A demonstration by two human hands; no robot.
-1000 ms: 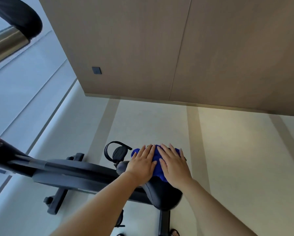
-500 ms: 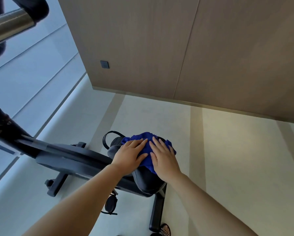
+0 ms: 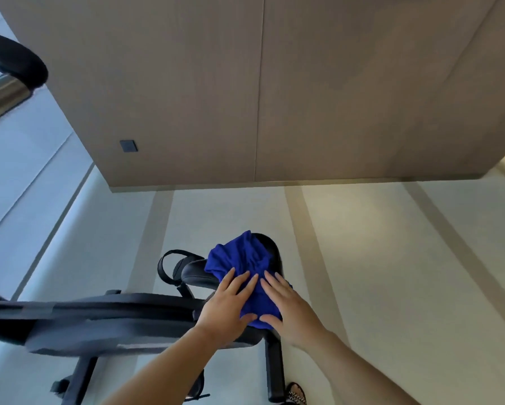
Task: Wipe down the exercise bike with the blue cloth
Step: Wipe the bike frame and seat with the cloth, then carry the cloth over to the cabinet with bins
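Since a second ago you are drawing the cloth [image 3: 245, 273] back along the saddle [image 3: 270, 252]: earlier both palms were sitting up near the far end with the cloth mostly hidden under them, and now the far part is lying bunched and uncovered ahead of your fingertips, with a dark arc of saddle showing beyond it. That is reading as a wiping pass running toward you, so the saddle is probably the part being cleaned while the rest of the bike [image 3: 99, 314] is still waiting.

Going left to right: the handlebar [image 3: 14, 62] is sitting at the upper left edge, the frame is stretching across the lower left, a pedal strap [image 3: 169, 264] is looping just left of the saddle, and the cloth is lying on the saddle top.

Your left hand [image 3: 227, 308] is lying flat, fingers spread and pointing away from you, its grip pressing the cloth's left edge down rather than pinching it. Your right hand [image 3: 289, 308] is lying just beside it, equally flat and open, thumb nearly meeting the left thumb over the near edge. Both forearms are reaching up from the bottom, converging on the saddle.
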